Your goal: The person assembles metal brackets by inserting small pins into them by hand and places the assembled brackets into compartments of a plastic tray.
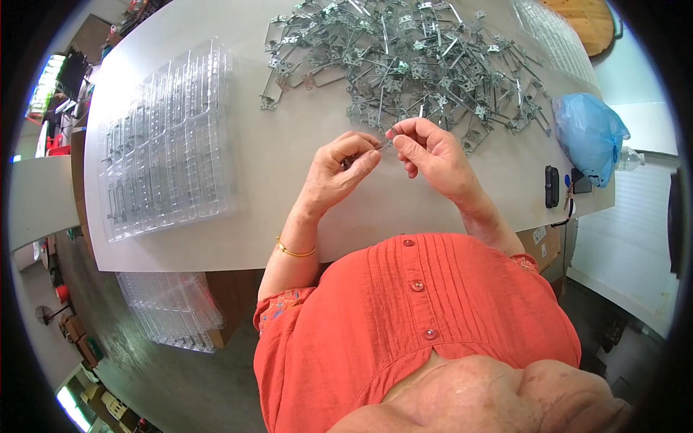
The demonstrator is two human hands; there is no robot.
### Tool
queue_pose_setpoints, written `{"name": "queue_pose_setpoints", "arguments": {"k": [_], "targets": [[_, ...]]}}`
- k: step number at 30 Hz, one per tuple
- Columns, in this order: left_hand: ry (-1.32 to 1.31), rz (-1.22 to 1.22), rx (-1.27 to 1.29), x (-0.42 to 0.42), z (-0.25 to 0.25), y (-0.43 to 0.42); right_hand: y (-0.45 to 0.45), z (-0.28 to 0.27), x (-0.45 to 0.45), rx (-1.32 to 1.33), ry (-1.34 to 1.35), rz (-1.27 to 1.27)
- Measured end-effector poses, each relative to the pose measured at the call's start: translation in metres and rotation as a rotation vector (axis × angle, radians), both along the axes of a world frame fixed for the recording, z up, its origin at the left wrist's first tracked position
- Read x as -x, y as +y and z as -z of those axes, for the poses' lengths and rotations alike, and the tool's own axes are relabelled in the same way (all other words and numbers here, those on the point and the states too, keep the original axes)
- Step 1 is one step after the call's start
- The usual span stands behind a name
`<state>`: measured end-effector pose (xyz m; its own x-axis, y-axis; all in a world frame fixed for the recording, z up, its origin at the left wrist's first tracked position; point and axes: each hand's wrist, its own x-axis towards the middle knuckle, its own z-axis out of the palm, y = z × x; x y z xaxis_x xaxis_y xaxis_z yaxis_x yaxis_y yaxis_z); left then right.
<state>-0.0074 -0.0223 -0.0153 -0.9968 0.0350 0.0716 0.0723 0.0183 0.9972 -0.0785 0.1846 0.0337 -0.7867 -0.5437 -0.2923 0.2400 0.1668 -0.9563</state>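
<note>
My left hand (338, 172) is closed, with small metal pieces between its thumb and fingers. Facing it, my right hand (433, 157) pinches a thin metal part (392, 134) near the fingertips. The two hands almost meet above the table, just in front of a large heap of metal brackets and rods (433, 65). How the pieces between the fingers fit together is too small to tell. To the left lies a clear plastic tray (167, 144) with rows of compartments, some with metal parts in them.
A blue plastic bag (588, 137) and a black case (551, 187) lie at the right of the table (289, 238). More clear trays are at the back right (556, 40) and below the left front edge (170, 307). A wooden stool (583, 22) stands behind.
</note>
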Motion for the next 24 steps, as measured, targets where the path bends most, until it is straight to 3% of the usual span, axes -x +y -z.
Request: {"name": "queue_pose_setpoints", "arguments": {"k": [6,9,12,15,18,24], "targets": [[0.026,0.023,0.038,0.001,-0.001,0.001,0.005,0.014,0.004,-0.078,0.256,0.022],[0.077,0.12,0.135,0.0,-0.003,0.002,0.004,0.006,0.003,-0.049,0.194,0.072],[0.065,0.14,-0.065,0.0,-0.001,0.006,0.001,0.0,0.004,0.096,0.19,0.222],[-0.188,-0.028,-0.354,-0.002,-0.004,0.0,0.007,-0.007,0.009,0.12,0.111,0.185],[-0.167,-0.052,-0.623,0.002,0.0,-0.008,0.006,-0.014,0.001,-0.013,0.035,0.099],[-0.146,-0.043,-0.676,0.002,0.006,-0.01,-0.002,-0.005,-0.007,-0.011,0.017,-0.008]]}}
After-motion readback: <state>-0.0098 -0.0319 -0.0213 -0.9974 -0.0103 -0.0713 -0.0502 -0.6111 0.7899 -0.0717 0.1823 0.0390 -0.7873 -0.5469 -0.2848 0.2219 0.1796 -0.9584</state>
